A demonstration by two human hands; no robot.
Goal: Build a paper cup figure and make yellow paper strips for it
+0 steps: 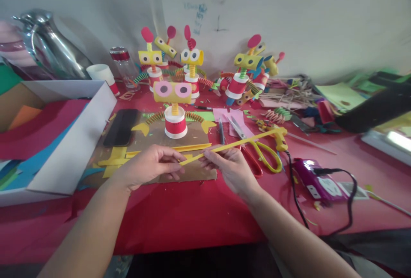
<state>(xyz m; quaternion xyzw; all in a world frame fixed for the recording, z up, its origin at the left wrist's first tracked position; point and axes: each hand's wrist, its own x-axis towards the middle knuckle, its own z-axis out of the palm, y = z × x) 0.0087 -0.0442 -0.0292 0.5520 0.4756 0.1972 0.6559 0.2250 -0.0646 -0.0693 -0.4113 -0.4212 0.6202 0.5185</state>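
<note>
A long narrow yellow paper strip (237, 142) stretches between my hands, slanting up to the right. My left hand (160, 162) pinches its lower left end. Farther along, the thumb and fingers of my right hand (224, 162) grip it, and the rest juts out past that hand. Below lies a brown cardboard sheet (195, 174) bearing more yellow strips (112, 162). Just behind my hands stands a paper-cup figure (176, 119) with a red band, coiled paper arms, yellow hands and a yellow head with pink-ringed eyes.
Scissors (266, 158) and a pen (221, 131) lie right of the cardboard, near a yellow glue gun (281, 140) and a purple box (317, 179) with cables. A phone (121, 127) and a white box (72, 141) of coloured paper sit left. Several similar figures (237, 83) line the wall.
</note>
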